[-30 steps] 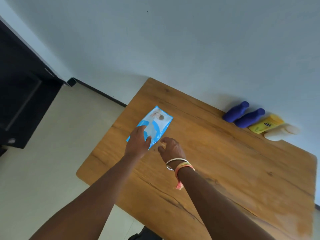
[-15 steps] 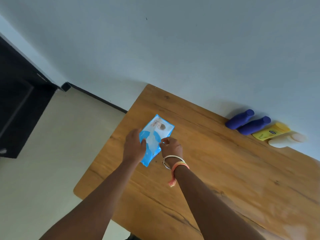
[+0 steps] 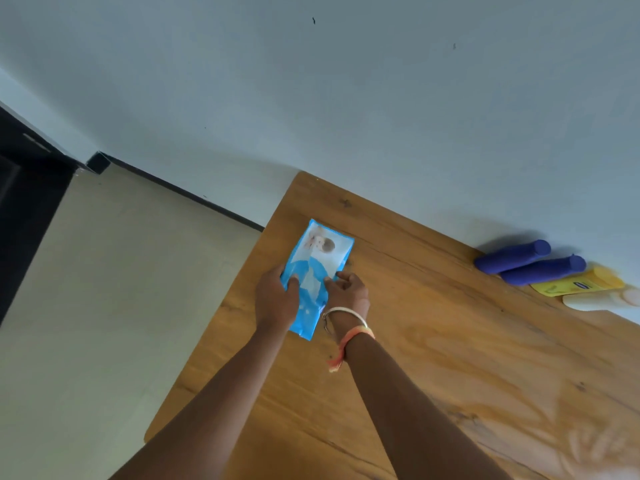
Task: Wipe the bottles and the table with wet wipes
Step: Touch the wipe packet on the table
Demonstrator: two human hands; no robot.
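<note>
A blue wet wipes pack (image 3: 322, 251) lies near the wooden table's (image 3: 433, 341) left edge. The left hand (image 3: 277, 299) grips its side. The right hand (image 3: 349, 292), on bare wood a second ago, now pinches the pack's middle (probably the flap). No wipe is out yet. Four bottles (image 3: 512, 256) wait at the far edge.

My right hand (image 3: 348, 292) has moved onto the wipes pack (image 3: 317, 268). My left hand (image 3: 277, 299) now grips it; pack possibly lifted.
</note>
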